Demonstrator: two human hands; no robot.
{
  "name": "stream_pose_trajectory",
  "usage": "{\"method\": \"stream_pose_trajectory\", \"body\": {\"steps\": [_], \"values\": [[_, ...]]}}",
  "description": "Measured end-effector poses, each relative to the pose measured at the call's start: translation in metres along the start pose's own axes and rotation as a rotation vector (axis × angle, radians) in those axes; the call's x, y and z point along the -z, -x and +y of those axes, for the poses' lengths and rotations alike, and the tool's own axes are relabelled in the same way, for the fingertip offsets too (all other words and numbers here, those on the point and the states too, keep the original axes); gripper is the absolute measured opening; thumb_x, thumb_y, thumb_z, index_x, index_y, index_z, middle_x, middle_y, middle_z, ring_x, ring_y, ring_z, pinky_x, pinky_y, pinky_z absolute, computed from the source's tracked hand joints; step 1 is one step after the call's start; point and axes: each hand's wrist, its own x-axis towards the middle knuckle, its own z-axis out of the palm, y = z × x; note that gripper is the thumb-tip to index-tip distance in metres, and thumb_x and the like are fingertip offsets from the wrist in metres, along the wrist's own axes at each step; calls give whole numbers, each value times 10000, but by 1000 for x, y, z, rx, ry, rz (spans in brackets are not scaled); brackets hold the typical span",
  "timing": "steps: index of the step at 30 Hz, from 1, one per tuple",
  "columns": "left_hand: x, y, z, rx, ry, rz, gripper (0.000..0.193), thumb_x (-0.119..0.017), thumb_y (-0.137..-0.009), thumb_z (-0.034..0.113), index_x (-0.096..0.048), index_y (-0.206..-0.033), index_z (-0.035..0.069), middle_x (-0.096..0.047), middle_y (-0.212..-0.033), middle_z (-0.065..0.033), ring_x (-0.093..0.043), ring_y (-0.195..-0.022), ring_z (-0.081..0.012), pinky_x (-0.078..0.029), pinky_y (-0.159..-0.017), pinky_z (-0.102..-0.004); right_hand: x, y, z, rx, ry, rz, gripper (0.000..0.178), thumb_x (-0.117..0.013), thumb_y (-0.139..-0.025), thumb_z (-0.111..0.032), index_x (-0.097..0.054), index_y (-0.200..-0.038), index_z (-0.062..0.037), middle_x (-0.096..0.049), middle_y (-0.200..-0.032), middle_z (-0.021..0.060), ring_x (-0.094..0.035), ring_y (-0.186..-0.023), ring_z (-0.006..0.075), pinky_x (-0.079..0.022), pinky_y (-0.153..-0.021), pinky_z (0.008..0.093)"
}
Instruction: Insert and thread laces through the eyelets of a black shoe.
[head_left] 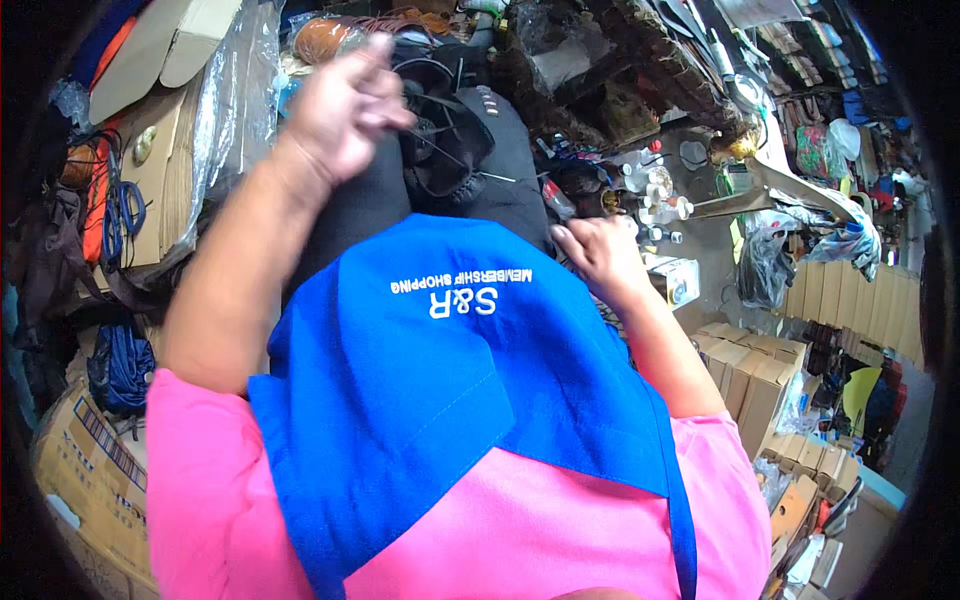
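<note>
Blue apron [400, 350]: nearer our body than either hand's fingers.
Black trousers [515, 140]: between our two sets of fingers.
Black object [465, 150]: over our trousers, just right of the left fingers; we seem midway through working on it.
Left hand [345, 112]: raised, blurred, fingers partly curled; we cannot tell their grip. The next move probably calls for controlled fingers here.
Right hand [605, 256]: fingers bent; we cannot tell whether they hold anything.
Thin pale strip [496, 178]: beyond the right fingers, leftward.
</note>
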Motion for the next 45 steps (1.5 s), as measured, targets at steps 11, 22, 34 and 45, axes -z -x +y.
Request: {"method": "stream_pose_trajectory", "body": {"steps": [11, 22, 34, 45], "values": [[64, 2, 66, -65, -1085, 362, 346, -509, -948, 348, -649, -1073, 58, -645, -997, -77, -614, -923, -168, -469, -847, -303, -5, 37, 41, -693, -1426, 175, 506, -483, -929, -415, -506, -1292, -64, -545, -913, 3, -516, -833, 90, -392, -698, 231], [-8, -26, -33, -325, -1540, -306, 191, -694, -771, 208, -666, -893, 63, -551, -950, -91, -557, -947, -244, -447, -850, -336, 45, -94, -43, 273, -225, -95, 286, -649, -819, -302, -659, -870, -21, -622, -806, 179, -610, -767, 353, -485, -699, 414], [-13, -43, -37, -142, -1526, -431, 205, -718, -747, 258, -668, -825, 76, -551, -914, -92, -556, -920, -235, -443, -833, -338, 34, -59, -30, 131, -509, -169, 236, -595, -812, -136, -465, -690, 19, -425, -590, 130, -416, -540, 188, -381, -532, 360], [-5, -47, -19, 118, -1197, -514, 241, -678, -777, 188, -703, -974, 52, -617, -928, -86, -575, -942, -207, -432, -880, -324, 46, -59, -35, 161, -427, 33, 300, -640, -784, -34, -663, -1076, -102, -623, -873, 126, -620, -784, 264, -495, -695, 336]]}}
